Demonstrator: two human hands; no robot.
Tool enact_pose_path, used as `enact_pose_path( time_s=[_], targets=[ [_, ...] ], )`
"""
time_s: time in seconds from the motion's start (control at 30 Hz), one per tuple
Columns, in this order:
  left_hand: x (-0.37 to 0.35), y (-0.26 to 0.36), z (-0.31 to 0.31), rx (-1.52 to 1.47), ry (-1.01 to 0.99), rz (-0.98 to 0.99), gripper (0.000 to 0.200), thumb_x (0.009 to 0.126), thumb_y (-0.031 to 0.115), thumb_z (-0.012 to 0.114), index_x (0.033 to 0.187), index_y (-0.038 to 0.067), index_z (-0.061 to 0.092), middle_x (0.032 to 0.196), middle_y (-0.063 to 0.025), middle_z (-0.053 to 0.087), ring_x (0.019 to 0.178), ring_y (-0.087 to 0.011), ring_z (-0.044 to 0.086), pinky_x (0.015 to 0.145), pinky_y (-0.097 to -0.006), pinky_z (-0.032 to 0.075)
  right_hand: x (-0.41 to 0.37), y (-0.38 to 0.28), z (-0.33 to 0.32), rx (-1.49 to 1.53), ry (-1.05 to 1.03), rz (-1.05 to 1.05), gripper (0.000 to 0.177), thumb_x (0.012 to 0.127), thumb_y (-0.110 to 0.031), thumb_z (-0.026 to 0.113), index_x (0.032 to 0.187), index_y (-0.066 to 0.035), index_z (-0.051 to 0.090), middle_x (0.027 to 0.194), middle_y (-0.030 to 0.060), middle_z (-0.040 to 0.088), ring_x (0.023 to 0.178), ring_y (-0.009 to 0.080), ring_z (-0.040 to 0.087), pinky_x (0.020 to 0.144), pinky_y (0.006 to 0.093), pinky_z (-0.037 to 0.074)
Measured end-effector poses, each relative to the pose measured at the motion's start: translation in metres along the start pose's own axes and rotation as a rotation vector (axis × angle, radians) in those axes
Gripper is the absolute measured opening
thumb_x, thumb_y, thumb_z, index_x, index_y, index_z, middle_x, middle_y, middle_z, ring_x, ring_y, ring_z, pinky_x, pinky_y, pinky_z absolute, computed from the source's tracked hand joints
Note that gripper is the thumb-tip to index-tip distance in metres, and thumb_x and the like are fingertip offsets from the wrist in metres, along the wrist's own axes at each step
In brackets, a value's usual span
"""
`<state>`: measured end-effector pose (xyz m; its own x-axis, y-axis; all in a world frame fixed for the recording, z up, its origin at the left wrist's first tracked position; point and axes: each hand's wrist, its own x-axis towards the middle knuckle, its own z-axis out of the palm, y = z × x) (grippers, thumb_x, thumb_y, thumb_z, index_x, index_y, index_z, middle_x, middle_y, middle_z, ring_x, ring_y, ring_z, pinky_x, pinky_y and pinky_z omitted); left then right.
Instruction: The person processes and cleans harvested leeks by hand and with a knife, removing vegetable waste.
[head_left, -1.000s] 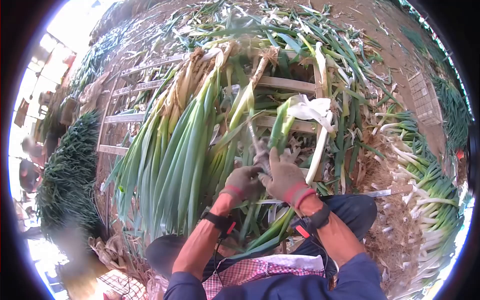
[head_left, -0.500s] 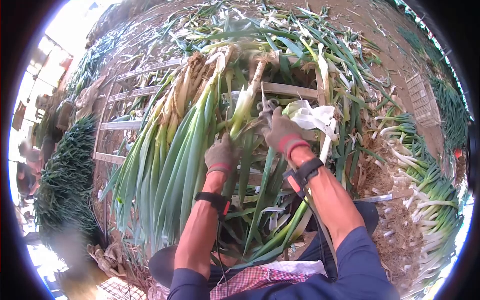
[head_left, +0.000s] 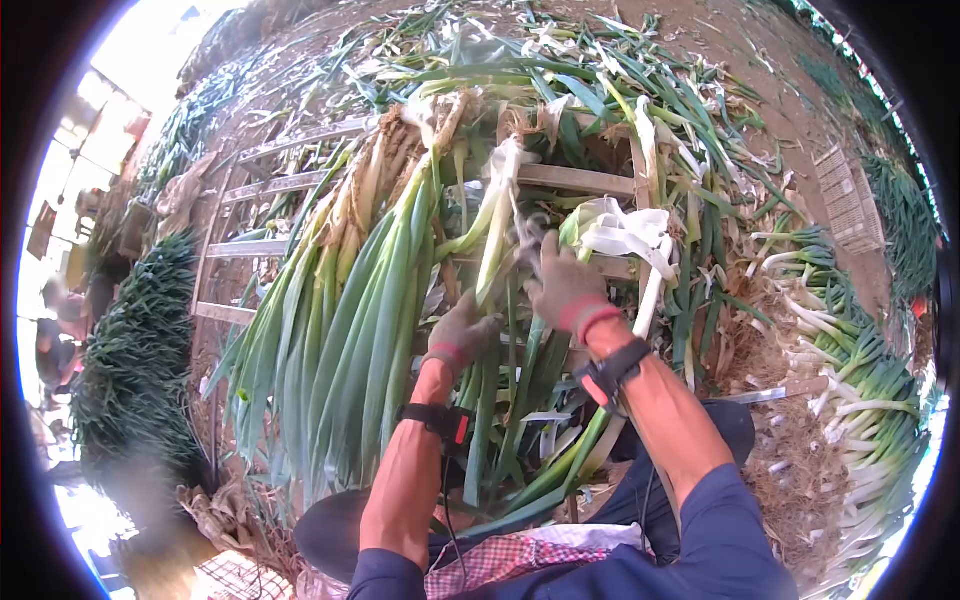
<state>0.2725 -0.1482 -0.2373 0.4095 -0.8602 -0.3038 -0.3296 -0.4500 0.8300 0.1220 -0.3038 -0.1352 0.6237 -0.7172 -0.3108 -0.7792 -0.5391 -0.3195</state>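
Steadies a leek (head_left: 497, 230) over the wooden rack (head_left: 585, 180), left hand (head_left: 460, 335) clenched on its leaves, presenting the white stem to the right hand (head_left: 562, 285), grip there too blurred to tell.

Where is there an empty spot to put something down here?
Bare dirt top right, between the loose leaves and the crate. Bare slats left of the leek pile. It is crowded around the left hand and right hand, and peeled leeks fill the right side.

The object (head_left: 526, 240) in the right hand (head_left: 562, 287) is motion-blurred; leek leaves (head_left: 482, 415) hide the left hand's (head_left: 458, 337) fingers.
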Motion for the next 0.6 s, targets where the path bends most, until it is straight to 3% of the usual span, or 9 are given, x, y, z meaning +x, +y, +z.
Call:
enact_pose_path(
  time_s=[0.07, 0.17, 0.3, 0.4, 0.43, 0.5, 0.6],
  targets=[
    [-0.01, 0.0, 0.002, -0.042, -0.015, 0.006, 0.058, 0.09, 0.041, 0.071, 0.137, 0.012, 0.054, 0.112, -0.0226, 0.072, 0.105, -0.0432, 0.068, 0.088, -0.0486, 0.052, 0.026, -0.001, -0.003, -0.015, 0.078, -0.001, 0.088, 0.091, -0.038, 0.069, 0.153, 0.007, 0.025, 0.13, 0.0305, 0.059, 0.115, 0.0437, 0.065, 0.097, 0.049, 0.053],
    [-0.018, 0.009, 0.002, 0.05, -0.008, -0.046, 0.059, 0.093, 0.033, 0.074, 0.142, 0.006, 0.054, 0.116, -0.0129, 0.073, 0.105, -0.0207, 0.068, 0.094, -0.0354, 0.05, 0.046, 0.003, 0.0, -0.042, 0.071, 0.052, 0.088, 0.091, -0.036, 0.07, 0.153, 0.007, 0.025, 0.132, 0.0298, 0.058, 0.117, 0.0438, 0.064, 0.1, 0.049, 0.051],
    [-0.022, 0.009, 0.009, 0.127, 0.038, -0.088, 0.051, 0.094, 0.036, 0.072, 0.134, 0.008, 0.058, 0.113, -0.0154, 0.074, 0.105, -0.0279, 0.07, 0.093, -0.0371, 0.051, 0.005, 0.006, -0.006, 0.097, -0.032, 0.095, 0.084, 0.091, -0.035, 0.069, 0.15, 0.007, 0.027, 0.134, 0.0293, 0.058, 0.116, 0.045, 0.064, 0.097, 0.0511, 0.053],
    [-0.051, 0.062, 0.022, 0.363, 0.024, -0.225, 0.044, 0.094, 0.04, 0.069, 0.125, 0.009, 0.061, 0.111, -0.0176, 0.074, 0.103, -0.0357, 0.07, 0.092, -0.0402, 0.052, -0.053, 0.006, -0.006, 0.157, 0.008, -0.02, 0.087, 0.09, -0.038, 0.071, 0.152, 0.006, 0.029, 0.126, 0.032, 0.06, 0.113, 0.0482, 0.063, 0.097, 0.052, 0.051],
    [-0.058, 0.055, 0.034, 0.349, -0.031, -0.186, 0.042, 0.093, 0.044, 0.067, 0.118, 0.011, 0.06, 0.107, -0.0177, 0.073, 0.099, -0.0398, 0.07, 0.087, -0.0441, 0.054, -0.073, 0.003, -0.005, 0.171, 0.027, -0.055, 0.087, 0.089, -0.039, 0.071, 0.152, 0.006, 0.031, 0.123, 0.033, 0.061, 0.113, 0.0485, 0.063, 0.096, 0.0516, 0.051],
    [-0.073, 0.018, 0.063, 0.205, -0.13, 0.067, 0.038, 0.093, 0.041, 0.067, 0.119, 0.014, 0.066, 0.103, -0.0161, 0.074, 0.092, -0.0392, 0.072, 0.081, -0.0467, 0.055, -0.096, 0.0, 0.0, 0.093, -0.014, -0.113, 0.088, 0.09, -0.041, 0.07, 0.153, 0.007, 0.032, 0.125, 0.0337, 0.061, 0.11, 0.0489, 0.064, 0.096, 0.0517, 0.051],
    [-0.077, 0.041, 0.012, 0.401, -0.105, 0.196, 0.031, 0.092, 0.034, 0.068, 0.118, 0.017, 0.072, 0.102, -0.016, 0.073, 0.092, -0.036, 0.072, 0.081, -0.0458, 0.056, -0.1, 0.009, 0.006, 0.114, 0.014, -0.119, 0.091, 0.087, -0.039, 0.071, 0.155, 0.006, 0.03, 0.123, 0.0342, 0.059, 0.106, 0.0483, 0.065, 0.093, 0.0522, 0.052]
  ],
)
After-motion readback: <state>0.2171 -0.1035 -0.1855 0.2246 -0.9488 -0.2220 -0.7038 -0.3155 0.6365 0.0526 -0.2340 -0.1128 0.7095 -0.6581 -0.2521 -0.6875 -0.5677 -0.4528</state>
